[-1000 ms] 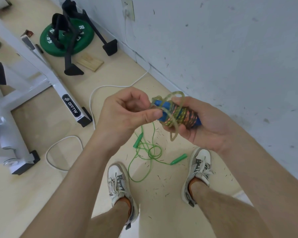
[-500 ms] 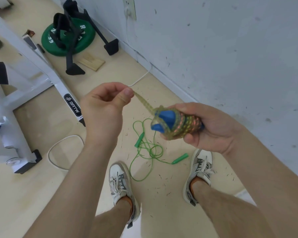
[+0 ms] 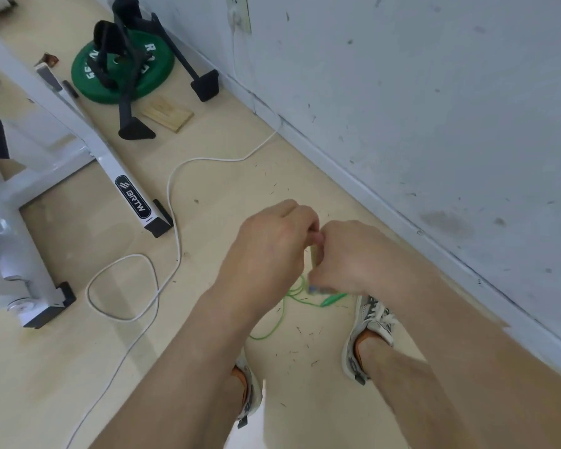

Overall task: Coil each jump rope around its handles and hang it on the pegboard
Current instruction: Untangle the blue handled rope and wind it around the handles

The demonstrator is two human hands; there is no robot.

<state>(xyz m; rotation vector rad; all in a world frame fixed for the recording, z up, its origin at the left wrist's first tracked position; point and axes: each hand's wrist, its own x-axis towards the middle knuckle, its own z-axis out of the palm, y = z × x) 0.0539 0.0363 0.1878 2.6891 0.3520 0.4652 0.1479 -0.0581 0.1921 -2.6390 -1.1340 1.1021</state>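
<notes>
Evidently light and springy, the coiled jump rope [image 3: 314, 256] hides in the grip of the curled right hand [image 3: 353, 257]; the left hand [image 3: 272, 241] curls against it, hold unclear, so pinching its loose end seems wisest.

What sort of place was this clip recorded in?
Likely a home or small gym room: a green weight plate and a white equipment frame marked BRTW sit on the floor, and a green jump rope lies loose there too.
</notes>
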